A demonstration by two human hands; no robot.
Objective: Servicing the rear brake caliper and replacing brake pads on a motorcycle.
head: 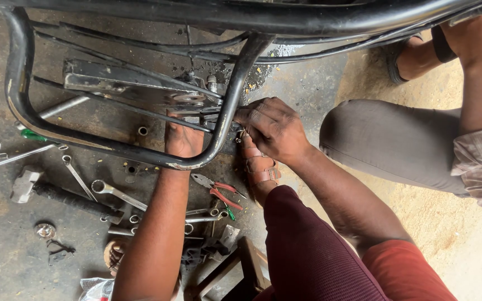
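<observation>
Left hand (182, 139) reaching behind black tube frame (227, 106), fingers hidden, right hand (271, 128) fingers pinched on small bolt (240, 134), pliers (218, 189) on floor (6, 256)

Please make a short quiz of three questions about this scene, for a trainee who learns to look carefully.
1. True or false: the right hand rests on the sand, away from the black tube frame.
2. Which tool lies on the floor beside the left forearm? A) red-handled pliers B) a saw C) a paint brush
3. Fill in: the left hand reaches behind the lower ____ of the frame.

Key
1. False: it is at the frame's upright tube.
2. A
3. tube; the fingers are hidden behind it.
</observation>
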